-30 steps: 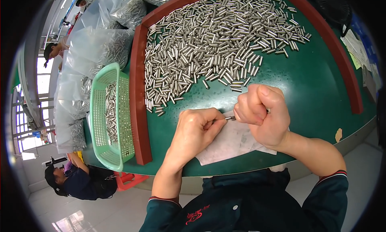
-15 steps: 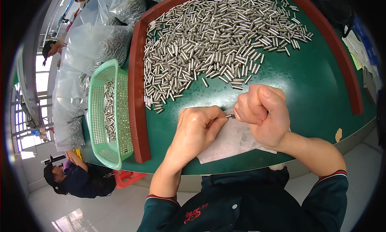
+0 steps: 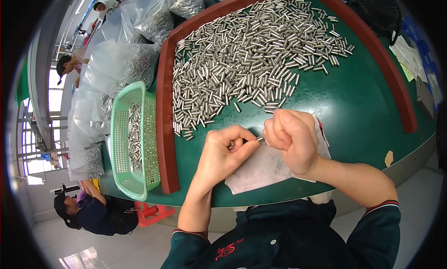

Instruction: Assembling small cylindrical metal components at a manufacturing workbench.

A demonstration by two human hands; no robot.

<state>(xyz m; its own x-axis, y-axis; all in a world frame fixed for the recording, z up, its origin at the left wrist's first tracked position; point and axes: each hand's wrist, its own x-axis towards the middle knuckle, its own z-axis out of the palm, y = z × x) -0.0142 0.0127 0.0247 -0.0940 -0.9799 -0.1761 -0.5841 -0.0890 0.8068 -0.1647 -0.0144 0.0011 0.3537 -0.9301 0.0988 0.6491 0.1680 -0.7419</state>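
Pinching one small metal tube (image 3: 259,139) between both hands, left hand (image 3: 222,153) and right hand (image 3: 292,139) closed on it above the white paper (image 3: 260,171) at the worktop's (image 3: 354,106) near edge, calls for steady fingertips.

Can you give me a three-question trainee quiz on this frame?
1. True or false: the left hand and right hand meet over the white paper sheet.
2. What lies in the green basket? A) small metal tubes B) red caps C) paper scraps
3. Fill in: the loose pile of metal tubes lies on a green table edged by a ___ rim.

Key: 1 true. 2 A. 3 dark red.
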